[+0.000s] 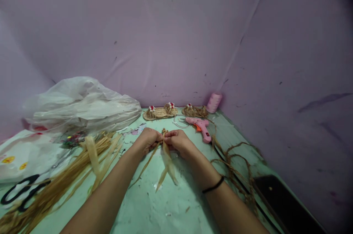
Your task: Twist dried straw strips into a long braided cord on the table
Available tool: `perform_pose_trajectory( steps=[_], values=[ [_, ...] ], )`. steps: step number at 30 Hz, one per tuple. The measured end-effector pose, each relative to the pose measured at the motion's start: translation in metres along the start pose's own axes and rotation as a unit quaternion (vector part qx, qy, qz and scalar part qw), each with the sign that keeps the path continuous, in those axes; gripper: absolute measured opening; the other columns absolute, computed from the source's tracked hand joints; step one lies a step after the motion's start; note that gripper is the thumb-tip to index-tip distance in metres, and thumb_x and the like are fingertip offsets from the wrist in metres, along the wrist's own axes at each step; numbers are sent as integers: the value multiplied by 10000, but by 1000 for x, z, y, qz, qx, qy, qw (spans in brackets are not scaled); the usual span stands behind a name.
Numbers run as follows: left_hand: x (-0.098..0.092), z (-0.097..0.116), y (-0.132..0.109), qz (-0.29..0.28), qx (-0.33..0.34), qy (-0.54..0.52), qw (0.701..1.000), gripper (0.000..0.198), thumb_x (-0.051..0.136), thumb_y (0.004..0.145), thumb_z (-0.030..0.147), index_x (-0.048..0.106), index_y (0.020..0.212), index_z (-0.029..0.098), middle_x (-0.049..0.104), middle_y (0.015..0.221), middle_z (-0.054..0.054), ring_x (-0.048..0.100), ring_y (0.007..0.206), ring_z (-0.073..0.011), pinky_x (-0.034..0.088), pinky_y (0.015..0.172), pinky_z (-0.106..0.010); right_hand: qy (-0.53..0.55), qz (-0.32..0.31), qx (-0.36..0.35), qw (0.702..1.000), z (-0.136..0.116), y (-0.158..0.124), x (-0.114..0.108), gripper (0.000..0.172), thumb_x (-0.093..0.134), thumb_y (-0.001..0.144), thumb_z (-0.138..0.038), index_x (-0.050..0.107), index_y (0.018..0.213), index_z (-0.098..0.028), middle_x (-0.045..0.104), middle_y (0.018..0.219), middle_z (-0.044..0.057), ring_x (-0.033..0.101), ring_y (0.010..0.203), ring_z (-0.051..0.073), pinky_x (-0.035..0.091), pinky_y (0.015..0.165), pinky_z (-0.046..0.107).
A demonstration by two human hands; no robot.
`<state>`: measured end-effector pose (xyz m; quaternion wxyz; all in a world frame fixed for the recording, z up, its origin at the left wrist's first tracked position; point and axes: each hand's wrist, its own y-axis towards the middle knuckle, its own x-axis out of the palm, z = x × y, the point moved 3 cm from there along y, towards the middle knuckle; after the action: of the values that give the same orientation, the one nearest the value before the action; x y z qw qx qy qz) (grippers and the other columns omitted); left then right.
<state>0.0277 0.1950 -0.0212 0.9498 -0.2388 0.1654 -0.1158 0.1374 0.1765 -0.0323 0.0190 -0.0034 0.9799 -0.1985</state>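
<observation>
My left hand (pixel 149 139) and my right hand (pixel 178 140) meet over the middle of the green table (pixel 154 204). Both are closed in a pinch on a small braided straw piece (pixel 164 132) between them. Loose straw strips (pixel 167 164) hang from it toward me and lie on the table. A black band circles my right wrist (pixel 213 186).
A bundle of straw (pixel 63 179) lies at left beside black scissors (pixel 19 191) and plastic bags (pixel 79 105). At the back stand small woven straw sandals (pixel 160 112), a pink glue gun (pixel 201 127) and a pink thread spool (pixel 214 102). Twine (pixel 234 160) and a dark phone (pixel 281 201) lie at right. Purple cloth walls enclose the table.
</observation>
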Motion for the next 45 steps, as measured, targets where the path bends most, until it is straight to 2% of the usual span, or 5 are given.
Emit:
perform_pose_trajectory(
  steps=[6,17,25,33,45],
  values=[
    [-8,0,6,125,106,96,982,97,587,523,212,551,524,121,398,375,46,319,362,-54,220,375,-181,-35,8,-18,999,2,2,-1,84,524,567,-43,546,599,-117,447,409,-57,371,356,47,313,395,176],
    [-2,7,-5,56,32,62,996,74,482,552,123,556,556,122,345,285,45,268,291,-69,196,349,-197,-13,2,-3,1000,3,2,-2,136,521,549,-28,532,635,-133,485,412,-45,469,384,83,384,429,192],
    [5,-4,12,115,106,165,974,62,476,495,74,501,479,129,406,379,35,364,402,-78,213,401,-192,-182,63,-72,979,5,10,-4,73,541,547,-105,589,596,-131,480,444,-37,399,418,61,280,419,175],
    [4,-4,11,102,124,171,972,77,476,551,109,513,491,143,355,351,46,343,393,-84,212,402,-189,-130,59,-52,988,5,9,-7,145,483,639,-176,554,527,-117,300,366,-71,213,359,46,160,385,204],
    [-18,8,9,99,146,227,958,148,431,529,121,577,508,125,464,407,-2,388,426,-106,238,429,-215,-149,114,-10,982,7,16,-6,75,530,548,-151,599,553,-122,490,446,-10,385,398,72,266,396,194]
  ],
)
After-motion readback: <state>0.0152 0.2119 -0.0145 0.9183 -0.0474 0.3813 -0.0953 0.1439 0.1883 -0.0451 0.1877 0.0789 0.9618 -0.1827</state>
